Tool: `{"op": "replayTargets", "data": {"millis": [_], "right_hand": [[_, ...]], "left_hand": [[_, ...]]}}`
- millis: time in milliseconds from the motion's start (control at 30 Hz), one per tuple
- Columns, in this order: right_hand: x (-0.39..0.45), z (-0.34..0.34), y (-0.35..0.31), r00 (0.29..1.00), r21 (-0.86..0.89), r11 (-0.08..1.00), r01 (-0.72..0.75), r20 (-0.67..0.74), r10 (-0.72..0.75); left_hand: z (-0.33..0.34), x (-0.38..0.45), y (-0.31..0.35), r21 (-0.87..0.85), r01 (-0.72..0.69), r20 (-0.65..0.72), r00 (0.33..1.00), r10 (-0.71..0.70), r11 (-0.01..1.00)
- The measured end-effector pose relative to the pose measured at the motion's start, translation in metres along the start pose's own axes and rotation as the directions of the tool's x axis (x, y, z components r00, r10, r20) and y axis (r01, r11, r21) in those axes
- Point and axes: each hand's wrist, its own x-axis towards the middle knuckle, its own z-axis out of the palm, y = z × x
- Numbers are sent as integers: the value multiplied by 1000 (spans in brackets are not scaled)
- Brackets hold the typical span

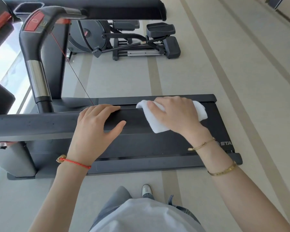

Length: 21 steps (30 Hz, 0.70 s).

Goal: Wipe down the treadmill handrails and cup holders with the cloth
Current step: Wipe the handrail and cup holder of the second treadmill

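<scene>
Right hand (176,114) pressing folded white cloth (157,123) flat onto long dark grey treadmill handrail (40,123), fingers draped over the far edge; left hand (97,124) resting beside it on the rail (fingers relaxed, gripping nothing); black treadmill deck (157,148) below.

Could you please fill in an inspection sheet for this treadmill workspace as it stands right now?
Surface: the near black handrail runs across the view; no marks can be made out.
Job's things: a folded white cloth lies over the handrail; a cup holder shows at top left.
Clutter: nothing seen.
Hands: the left hand rests on the handrail, fingers over its far edge; the right hand presses the cloth onto the rail.
Cables: a thin red cord hangs from the console down to the deck.
Surroundings: the treadmill belt below, an elliptical trainer beyond, pale striped floor.
</scene>
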Motion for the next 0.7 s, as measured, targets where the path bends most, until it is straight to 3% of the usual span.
{"op": "replayTargets", "data": {"millis": [100, 200, 333, 700], "right_hand": [[3, 0, 1, 997, -1, 997, -72, 6, 72], [-7, 6, -15, 996, -102, 995, 22, -82, -30], [-11, 18, -43, 985, -96, 986, 136, -96, -145], [23, 61, -177, 956, -75, 966, 246, -144, -255]], "left_hand": [[-1, -1, 1, 15, -2, 4, 1000, 2, 1000], [-2, -3, -3, 18, -31, 6, 999, 31, 999], [-14, -8, -19, 3, -38, -11, 999, 38, 999], [-87, -40, -115, 19, 114, -61, 992, -112, 993]]}}
